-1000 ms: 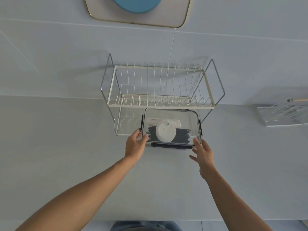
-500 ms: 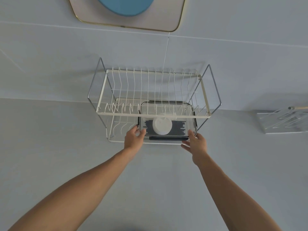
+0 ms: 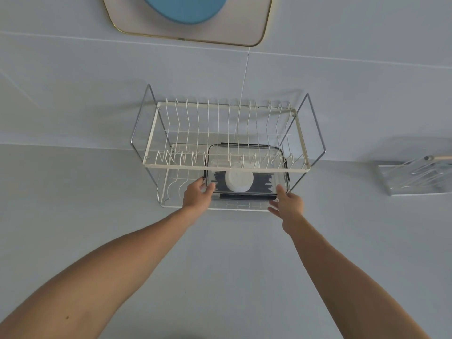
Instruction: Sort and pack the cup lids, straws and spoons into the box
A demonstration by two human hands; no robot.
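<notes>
The box [image 3: 245,172], a clear lidded container with dark latches, sits on the lower tier of the wire dish rack [image 3: 226,152] at the centre of the frame. Inside it, a white cup lid [image 3: 239,180] rests on a dark layer that may be straws or spoons; the frame does not resolve which. Pale items lie toward the rear of the box, partly hidden by the upper tier's front rail.

The left hand [image 3: 197,195] grips the near left corner of the box, thumb on the lid surface and fingers curled around the side. The right hand [image 3: 288,203] contacts the near right corner with the thumb raised against it; the remaining fingers are loosely spread and hold nothing firmly.

Step in hand, as a judgement: packing appears complete, the lid is on, and the box is being stowed in the rack.

The next move calls for seating the box squarely on the lower wires, clear of the upper rail, then releasing both hands without dragging it forward.
</notes>
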